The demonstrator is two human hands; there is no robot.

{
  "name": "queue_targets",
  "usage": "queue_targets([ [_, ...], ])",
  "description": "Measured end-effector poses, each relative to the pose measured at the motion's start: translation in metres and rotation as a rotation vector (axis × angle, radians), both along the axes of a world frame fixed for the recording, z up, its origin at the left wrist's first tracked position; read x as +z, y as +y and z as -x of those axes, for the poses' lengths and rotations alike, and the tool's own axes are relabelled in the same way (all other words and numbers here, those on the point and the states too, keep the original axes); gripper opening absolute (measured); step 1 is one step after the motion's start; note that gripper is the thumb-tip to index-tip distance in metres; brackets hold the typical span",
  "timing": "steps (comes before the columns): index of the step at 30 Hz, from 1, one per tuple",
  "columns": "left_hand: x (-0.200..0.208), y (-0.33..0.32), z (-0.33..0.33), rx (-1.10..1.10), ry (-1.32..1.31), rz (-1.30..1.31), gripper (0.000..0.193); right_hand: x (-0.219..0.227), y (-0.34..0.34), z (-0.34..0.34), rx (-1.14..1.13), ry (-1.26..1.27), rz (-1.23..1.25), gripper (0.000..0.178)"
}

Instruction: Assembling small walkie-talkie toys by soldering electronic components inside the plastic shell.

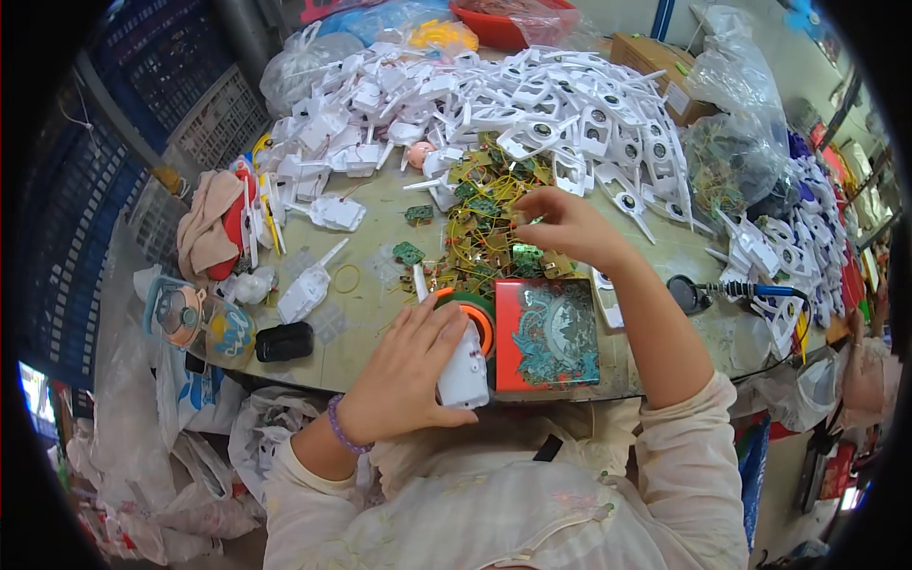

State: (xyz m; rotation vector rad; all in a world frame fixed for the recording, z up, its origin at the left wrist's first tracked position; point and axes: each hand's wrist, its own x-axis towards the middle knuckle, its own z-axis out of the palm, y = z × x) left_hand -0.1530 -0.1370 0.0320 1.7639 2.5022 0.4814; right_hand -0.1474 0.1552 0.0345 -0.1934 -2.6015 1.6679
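Observation:
My left hand (404,366) lies over a white plastic housing (464,375) near the table's front edge, fingers along its upper side and thumb at its lower end. An orange tape roll (481,321) sits just behind the housing. My right hand (575,226) is raised over a heap of small green and brown circuit boards (484,214) with yellow wires. Its fingers are curled together near the boards, and what lies between them is too small to make out. A red box (505,370) with a patterned, blue-grey top stands between my forearms.
White plastic housings (589,119) are heaped across the back. A blue soldering iron (750,290) rests in its black stand (686,294) at right. At left are a clear jug (223,328), a black oval case (285,342), a single white housing (309,285) and a pink cloth (207,223).

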Motion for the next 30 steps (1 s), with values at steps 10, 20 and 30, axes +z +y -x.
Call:
queue_targets([
  [10,0.013,0.018,0.030,-0.171,-0.299,-0.359,0.078,0.012,-0.013,-0.073,0.083,-0.112,0.787,0.041],
  [20,0.027,0.056,0.023,-0.126,-0.530,-0.445,0.054,0.016,-0.043,-0.101,-0.019,-0.014,0.480,0.021],
  [30,0.020,0.056,0.004,0.037,-0.320,-0.602,0.017,0.004,-0.051,-0.105,-0.229,0.471,-0.267,0.020],
])
